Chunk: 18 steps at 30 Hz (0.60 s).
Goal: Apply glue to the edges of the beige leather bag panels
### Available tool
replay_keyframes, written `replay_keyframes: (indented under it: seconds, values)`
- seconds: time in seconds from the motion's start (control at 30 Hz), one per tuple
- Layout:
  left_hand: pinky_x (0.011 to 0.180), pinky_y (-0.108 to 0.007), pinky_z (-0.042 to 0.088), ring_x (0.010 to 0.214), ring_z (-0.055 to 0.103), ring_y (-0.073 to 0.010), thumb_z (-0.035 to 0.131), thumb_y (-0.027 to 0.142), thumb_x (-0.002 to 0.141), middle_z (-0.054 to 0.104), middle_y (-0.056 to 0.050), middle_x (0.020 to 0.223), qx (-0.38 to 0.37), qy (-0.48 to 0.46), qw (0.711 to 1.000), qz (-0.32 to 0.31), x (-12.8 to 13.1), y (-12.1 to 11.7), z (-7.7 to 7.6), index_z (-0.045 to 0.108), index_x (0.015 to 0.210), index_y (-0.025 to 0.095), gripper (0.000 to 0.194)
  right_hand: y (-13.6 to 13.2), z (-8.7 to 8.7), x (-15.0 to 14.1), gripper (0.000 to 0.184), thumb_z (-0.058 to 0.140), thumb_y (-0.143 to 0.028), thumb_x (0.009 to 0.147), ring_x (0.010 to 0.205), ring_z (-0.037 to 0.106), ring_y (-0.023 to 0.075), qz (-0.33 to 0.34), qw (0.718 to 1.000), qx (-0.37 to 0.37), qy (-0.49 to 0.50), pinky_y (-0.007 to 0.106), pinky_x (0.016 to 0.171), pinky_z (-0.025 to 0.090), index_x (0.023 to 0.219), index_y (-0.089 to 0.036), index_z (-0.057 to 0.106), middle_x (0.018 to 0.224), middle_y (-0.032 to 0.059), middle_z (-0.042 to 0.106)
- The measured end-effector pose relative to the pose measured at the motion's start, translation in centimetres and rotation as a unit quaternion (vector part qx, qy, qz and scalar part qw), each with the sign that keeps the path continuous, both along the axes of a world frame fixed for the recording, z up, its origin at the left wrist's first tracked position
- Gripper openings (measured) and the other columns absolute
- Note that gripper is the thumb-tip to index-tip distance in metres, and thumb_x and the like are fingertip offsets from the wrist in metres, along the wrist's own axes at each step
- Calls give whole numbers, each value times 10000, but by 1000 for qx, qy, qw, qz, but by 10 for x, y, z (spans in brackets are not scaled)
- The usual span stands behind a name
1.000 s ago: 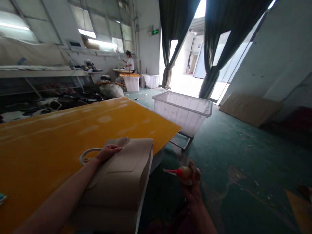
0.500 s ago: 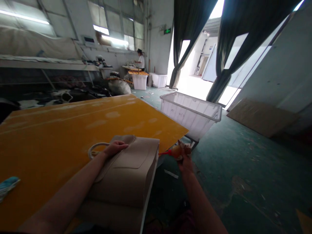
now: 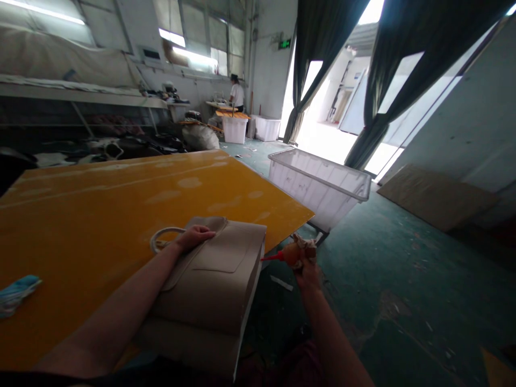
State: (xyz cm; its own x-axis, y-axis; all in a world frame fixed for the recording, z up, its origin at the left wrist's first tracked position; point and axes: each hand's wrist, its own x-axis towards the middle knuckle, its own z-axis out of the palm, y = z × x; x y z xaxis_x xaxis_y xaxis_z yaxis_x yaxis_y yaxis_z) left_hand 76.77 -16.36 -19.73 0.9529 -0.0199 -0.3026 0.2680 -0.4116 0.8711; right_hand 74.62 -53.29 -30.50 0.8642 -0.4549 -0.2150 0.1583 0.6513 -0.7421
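Observation:
A beige handbag (image 3: pixel 213 279) lies flat at the near right corner of the yellow table (image 3: pixel 100 209), its looped handle (image 3: pixel 161 236) pointing away from me. My left hand (image 3: pixel 195 236) rests palm down on the bag's top edge, by the handle. My right hand (image 3: pixel 304 263) is off the table's right edge, gripping a small squeeze bottle (image 3: pixel 288 254) with a red nozzle. The nozzle tip points left and sits just beside the bag's right side edge.
A clear plastic bin on a wheeled frame (image 3: pixel 322 185) stands on the green floor past the table corner. A blue cloth (image 3: pixel 16 293) lies at the table's left. Another person (image 3: pixel 236 97) works at a far bench beside white bins. Dark curtains frame a bright doorway.
My right hand rose from low over the floor and brought the bottle's red nozzle up to the bag's right edge. The view shifted slightly; my left hand stayed on the bag.

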Motion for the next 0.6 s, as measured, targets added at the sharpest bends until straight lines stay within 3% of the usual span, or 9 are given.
replay_keyframes:
  seconds: [0.27,0.43,0.6]
  values:
    - [529,-250,270,536,371,-99,771,691,415,470,23,546,-4,-1,1000,10,0,0,-2,581,591,161,590,2,9,-24,626,995,-342,441,861,696,197,30,999,30,-6,305,691,617,997,-224,733,994,3,742]
    - [517,-249,263,518,361,-92,763,691,428,447,31,528,-2,-4,1000,6,0,0,-3,543,569,175,578,5,9,-40,585,993,-351,514,890,709,193,71,996,35,-30,297,715,624,1034,-225,759,1053,23,759]
    - [514,-249,274,517,374,-95,773,686,420,469,25,532,-6,-2,1000,5,0,1,-4,545,568,174,580,9,8,-60,612,1001,-389,502,901,722,213,83,995,51,-10,340,755,639,1046,-233,771,1105,36,762]
